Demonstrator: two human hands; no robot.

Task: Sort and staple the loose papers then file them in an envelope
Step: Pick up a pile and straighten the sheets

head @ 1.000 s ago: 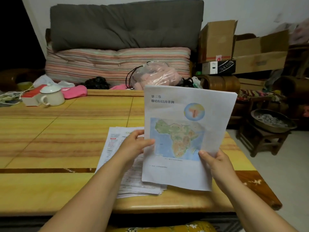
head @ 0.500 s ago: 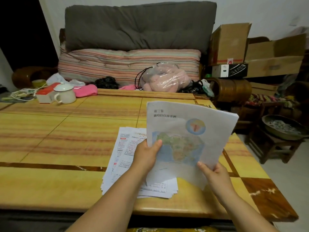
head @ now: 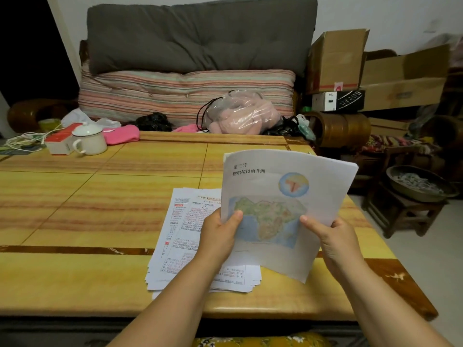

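1. Nearest, both forearms reach over the near edge of the wooden table, and both hands hold the map sheets up off the table, tilted with the top edge leaning to the right.
2. Gripping the sheets' left edge, the left hand has its thumb laid on the printed face and its fingers hidden behind the paper.
3. Gripping the right edge, the right hand also has its thumb on the front and its fingers behind.
4. Facing the camera, the top sheet shows a heading in Chinese characters, a small globe, and a coloured map of Africa.
5. Under and to the left of the map sheets, a paper stack with red and black print lies flat on the table, loosely fanned, and the left wrist passes over it.
6. Farther back, at the table's far left corner, a white lidded mug stands beside a red and white box, with a pink cloth just to the right of the mug.
7. Beyond the table's far edge, a clear plastic bag of pinkish contents rests against a striped cushion, with a grey cushion above it.
8. Right of the cushions, cardboard boxes are stacked against the wall.
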